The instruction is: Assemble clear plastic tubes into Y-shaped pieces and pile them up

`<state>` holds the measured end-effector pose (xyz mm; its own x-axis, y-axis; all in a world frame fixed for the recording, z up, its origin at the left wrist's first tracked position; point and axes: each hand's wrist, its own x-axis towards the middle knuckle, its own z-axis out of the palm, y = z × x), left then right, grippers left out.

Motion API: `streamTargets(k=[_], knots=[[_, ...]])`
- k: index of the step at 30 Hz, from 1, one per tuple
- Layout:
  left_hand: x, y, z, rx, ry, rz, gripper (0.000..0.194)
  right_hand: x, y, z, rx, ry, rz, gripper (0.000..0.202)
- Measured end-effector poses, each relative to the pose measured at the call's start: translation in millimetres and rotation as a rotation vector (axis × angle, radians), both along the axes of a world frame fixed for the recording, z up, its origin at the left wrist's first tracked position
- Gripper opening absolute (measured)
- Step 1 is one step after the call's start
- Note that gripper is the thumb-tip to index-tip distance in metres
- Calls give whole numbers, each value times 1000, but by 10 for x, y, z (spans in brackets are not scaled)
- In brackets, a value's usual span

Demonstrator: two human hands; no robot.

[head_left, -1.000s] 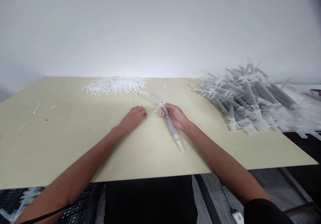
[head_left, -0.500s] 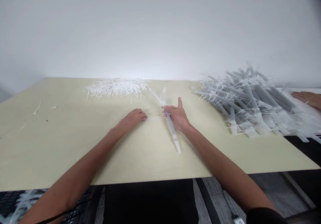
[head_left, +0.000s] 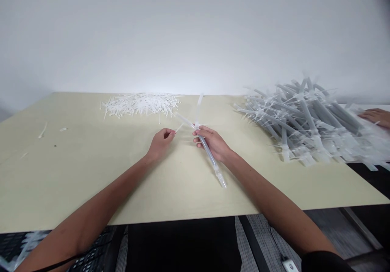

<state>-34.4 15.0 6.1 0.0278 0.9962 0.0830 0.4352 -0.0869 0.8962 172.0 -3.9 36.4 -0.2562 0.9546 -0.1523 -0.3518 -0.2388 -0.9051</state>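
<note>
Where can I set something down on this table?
On the table, the widest bare patch is near left, between small white scraps and the left forearm; a smaller one lies between the right forearm and the tube pile. It's crowded at that pile, the white strip heap, and around the branched tube.

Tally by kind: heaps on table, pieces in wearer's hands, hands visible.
Heaps: 2 (white strips, grey tubes)
Held pieces: 2 (branched tube in right hand, thin strip in left hand)
Hands: 3 (those two, plus another person's hand)
Total: 7

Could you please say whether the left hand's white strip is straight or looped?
Straight where visible: the white strip juts from the left hand in a line, showing no loop.
</note>
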Motion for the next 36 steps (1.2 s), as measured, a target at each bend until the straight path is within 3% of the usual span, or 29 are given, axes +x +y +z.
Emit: streamTargets(k=[5,11,23,29,36], knots=[[44,-57,70,-28,-97,-80,24,-34,-22,-15,46,-22,77,17],[127,-122,82,-51,-159,-220,26,-99,-41,-12,-27,55,127,14],[157,-154,97,-26,-124,-286,23,-72,-1,20,-113,195,238,22],[183,-207,168,-71,-141,-302,25,-107,1,-8,-125,98,184,33],[190,-215,114,-164,-300,-311,34,-93,-4,-31,-23,8,120,34]])
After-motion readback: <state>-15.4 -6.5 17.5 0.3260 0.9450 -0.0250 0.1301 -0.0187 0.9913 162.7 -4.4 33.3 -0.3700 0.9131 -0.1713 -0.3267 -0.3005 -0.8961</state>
